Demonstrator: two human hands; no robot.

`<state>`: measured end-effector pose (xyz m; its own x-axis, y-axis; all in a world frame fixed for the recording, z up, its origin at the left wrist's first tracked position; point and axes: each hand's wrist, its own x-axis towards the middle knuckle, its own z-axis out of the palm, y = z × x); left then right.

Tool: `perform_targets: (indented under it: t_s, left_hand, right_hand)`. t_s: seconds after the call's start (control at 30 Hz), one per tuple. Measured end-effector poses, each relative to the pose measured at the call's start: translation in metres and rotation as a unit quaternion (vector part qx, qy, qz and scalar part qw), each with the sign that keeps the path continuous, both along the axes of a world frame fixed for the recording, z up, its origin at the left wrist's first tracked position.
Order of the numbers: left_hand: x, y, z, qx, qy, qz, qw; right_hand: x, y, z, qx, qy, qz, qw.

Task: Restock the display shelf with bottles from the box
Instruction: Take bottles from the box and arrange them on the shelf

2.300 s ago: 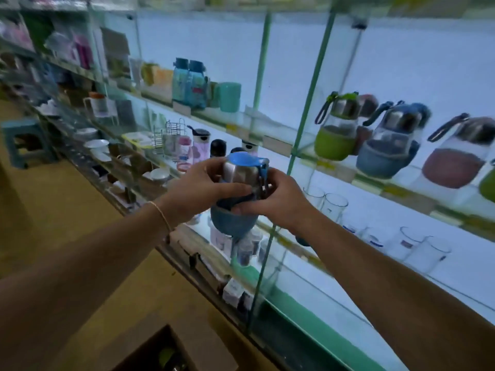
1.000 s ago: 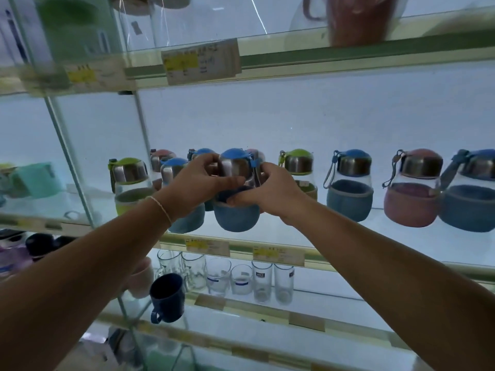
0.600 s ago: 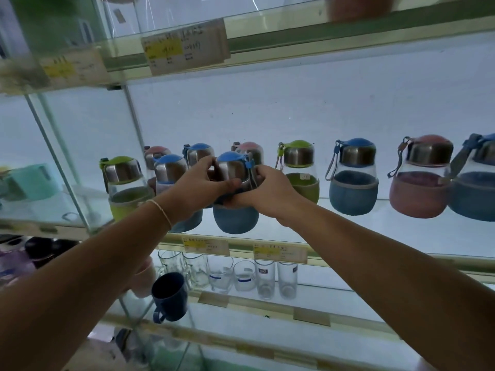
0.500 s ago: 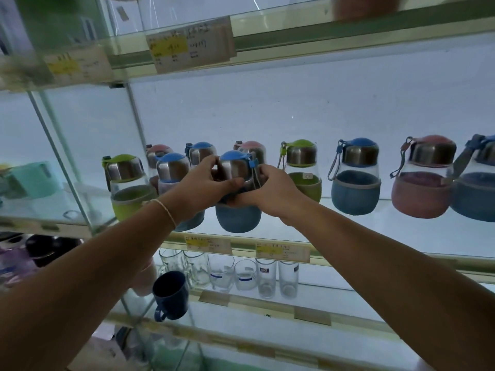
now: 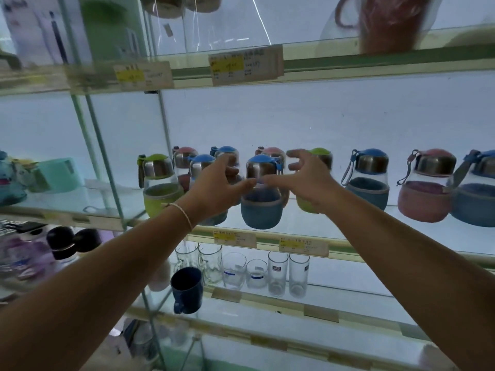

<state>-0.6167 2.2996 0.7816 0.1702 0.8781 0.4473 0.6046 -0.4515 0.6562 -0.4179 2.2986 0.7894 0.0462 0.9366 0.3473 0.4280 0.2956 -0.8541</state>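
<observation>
- The left hand [image 5: 217,188] covers the body of a blue-capped bottle [image 5: 202,159].
- The right hand [image 5: 305,180], partly blurred, hides most of a green-capped bottle [image 5: 320,152].
- The rightmost bottle [image 5: 476,204] is cut off by the picture's edge.
- The writing on the price labels [image 5: 245,64] is unreadable.

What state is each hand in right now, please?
Left hand: open, fingers spread beside the blue-capped bottle, gripping nothing.
Right hand: open, fingers spread on the bottle's other side, gripping nothing.
</observation>
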Motion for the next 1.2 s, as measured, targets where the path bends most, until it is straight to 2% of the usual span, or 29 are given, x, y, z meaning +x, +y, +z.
perform_targets:
  t_s: [0.17,0.4,0.83,1.2]
  left_hand:
    - [-0.036,-0.028,0.009,0.029,-0.023,0.004,0.999]
    - [-0.099,-0.063,0.005,0.035,-0.025,0.028,0.999]
    - [-0.281,-0.161,-0.03,-0.024,-0.071,0.203,0.976]
    - [-0.406,-0.258,-0.078,-0.062,-0.119,0.385,0.913]
  right_hand:
    - [-0.014,-0.026,0.021,0.089,0.021,-0.077,0.993]
    - [-0.088,-0.054,0.013,0.147,-0.013,-0.068,0.987]
    - [-0.281,-0.094,-0.03,0.086,-0.042,0.116,0.989]
    - [-0.427,-0.137,-0.071,0.038,-0.094,0.291,0.951]
